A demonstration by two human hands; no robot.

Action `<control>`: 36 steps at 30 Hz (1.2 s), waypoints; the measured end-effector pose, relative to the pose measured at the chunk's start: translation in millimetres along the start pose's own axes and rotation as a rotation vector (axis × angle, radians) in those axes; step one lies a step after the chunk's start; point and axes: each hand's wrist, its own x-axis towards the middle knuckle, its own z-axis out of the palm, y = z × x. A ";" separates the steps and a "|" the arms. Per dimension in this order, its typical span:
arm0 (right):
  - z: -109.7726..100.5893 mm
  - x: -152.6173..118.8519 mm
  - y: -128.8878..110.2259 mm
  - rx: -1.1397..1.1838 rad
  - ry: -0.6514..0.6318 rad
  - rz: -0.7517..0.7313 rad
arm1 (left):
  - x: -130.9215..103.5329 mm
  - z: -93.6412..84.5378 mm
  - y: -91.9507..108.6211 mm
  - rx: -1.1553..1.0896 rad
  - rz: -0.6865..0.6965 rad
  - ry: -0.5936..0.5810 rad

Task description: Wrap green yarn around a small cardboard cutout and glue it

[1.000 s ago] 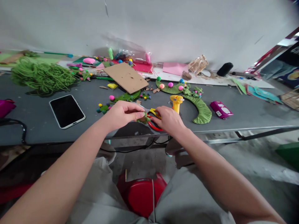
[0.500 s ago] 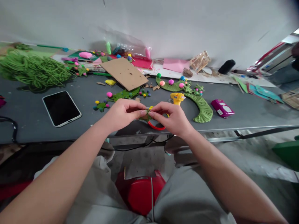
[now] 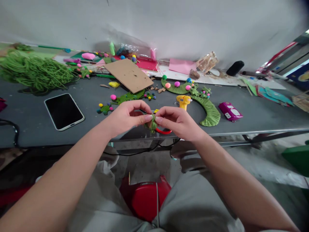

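Note:
Between my two hands is a small green yarn piece (image 3: 152, 125), its lower part hanging below the fingertips. My left hand (image 3: 130, 117) pinches it from the left between thumb and fingers. On the other side, my right hand (image 3: 175, 120) pinches it too, the fingertips of both hands nearly touching. Red-handled scissors (image 3: 164, 131) lie under the right hand, mostly covered by it. Just beyond stands a yellow glue gun (image 3: 183, 101). A green yarn-wrapped crescent (image 3: 210, 112) curves to the right, with coloured pompoms on its far part.
A phone (image 3: 64, 111) lies at the left, in front of a heap of green yarn (image 3: 36, 71). Cardboard (image 3: 129, 75) and small pompom-trimmed green pieces (image 3: 105, 109) sit beyond my hands. A purple packet (image 3: 230, 111) is at the right. A red stool (image 3: 145, 199) stands below.
More of the green yarn piece now shows below my fingertips, as it has been turned between them. Both hands stay in nearly the same place, still pinching.

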 end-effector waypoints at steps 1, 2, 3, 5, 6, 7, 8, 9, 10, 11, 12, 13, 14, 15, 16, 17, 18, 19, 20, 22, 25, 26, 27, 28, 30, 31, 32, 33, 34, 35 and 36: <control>0.7 0.6 0.4 -0.005 0.026 -0.019 | 0.9 0.4 -1.0 0.004 0.004 0.031; 1.3 1.3 1.2 -0.011 0.055 -0.038 | 1.7 0.8 -2.0 0.014 0.006 0.066; 1.9 2.0 2.4 -0.019 0.084 -0.054 | 2.5 1.2 -2.9 0.030 0.004 0.099; 3.1 3.4 5.3 -0.040 0.136 -0.072 | 3.4 2.1 -3.8 0.083 0.002 0.150; 3.8 4.0 6.9 -0.050 0.154 -0.075 | 3.4 2.7 -3.8 0.113 0.003 0.164; 4.6 4.5 8.4 -0.059 0.165 -0.077 | 3.1 3.2 -3.5 0.141 0.003 0.167; 5.4 4.8 9.7 -0.071 0.170 -0.078 | 2.7 3.8 -2.9 0.162 0.001 0.155; 6.2 5.1 10.7 -0.086 0.174 -0.081 | 2.1 4.3 -2.1 0.174 -0.001 0.138; 6.9 5.4 11.4 -0.103 0.175 -0.085 | 1.4 4.8 -1.3 0.178 -0.003 0.117; 7.5 5.6 11.8 -0.122 0.178 -0.089 | 0.7 5.2 -0.4 0.178 -0.008 0.098; 8.1 5.7 11.9 -0.143 0.181 -0.094 | 0.0 5.6 0.3 0.178 -0.016 0.085; 8.6 5.8 11.9 -0.167 0.187 -0.097 | -0.6 5.9 1.0 0.180 -0.025 0.079; 9.0 6.0 11.9 -0.194 0.192 -0.096 | -1.2 6.0 1.5 0.181 -0.039 0.077; 9.3 6.1 12.2 -0.225 0.197 -0.096 | -1.6 6.2 1.8 0.183 -0.054 0.074; 9.5 6.4 12.7 -0.257 0.199 -0.095 | -2.0 6.2 2.0 0.185 -0.068 0.066; 9.7 6.7 13.6 -0.288 0.199 -0.096 | -2.1 6.2 1.8 0.185 -0.075 0.057; 9.7 7.2 14.9 -0.314 0.197 -0.099 | -2.2 6.0 1.4 0.185 -0.075 0.043; 9.7 7.8 16.5 -0.332 0.194 -0.103 | -2.0 5.9 0.7 0.188 -0.068 0.032; 9.7 8.5 18.2 -0.342 0.189 -0.110 | -1.7 5.6 -0.3 0.192 -0.055 0.026; 9.8 10.0 21.2 -0.347 0.176 -0.121 | -0.9 5.2 -3.1 0.197 -0.023 0.020; 10.8 12.3 23.3 -0.341 0.166 -0.127 | 0.3 5.0 -7.5 0.177 0.004 0.017; 11.3 13.1 23.4 -0.342 0.164 -0.125 | 0.7 5.3 -8.6 0.170 0.009 0.018; 11.7 13.8 23.4 -0.344 0.163 -0.122 | 1.0 5.7 -9.6 0.167 0.014 0.023; 12.2 14.5 23.3 -0.346 0.161 -0.118 | 1.4 6.3 -10.2 0.170 0.021 0.030; 12.6 15.8 23.5 -0.353 0.149 -0.107 | 2.1 7.7 -10.8 0.201 0.034 0.041; 12.5 16.3 23.8 -0.361 0.143 -0.102 | 2.5 8.3 -10.8 0.228 0.038 0.043; 12.2 16.8 24.2 -0.378 0.140 -0.100 | 2.7 9.0 -10.7 0.264 0.043 0.048; 11.8 17.1 24.6 -0.404 0.144 -0.103 | 2.9 9.5 -10.6 0.304 0.048 0.052; 11.3 17.4 25.0 -0.439 0.150 -0.109 | 2.8 9.9 -10.4 0.348 0.052 0.059; 10.8 17.6 25.2 -0.477 0.158 -0.118 | 2.6 10.1 -10.2 0.389 0.056 0.066; 10.5 17.6 25.3 -0.510 0.168 -0.124 | 2.3 10.2 -10.1 0.423 0.059 0.071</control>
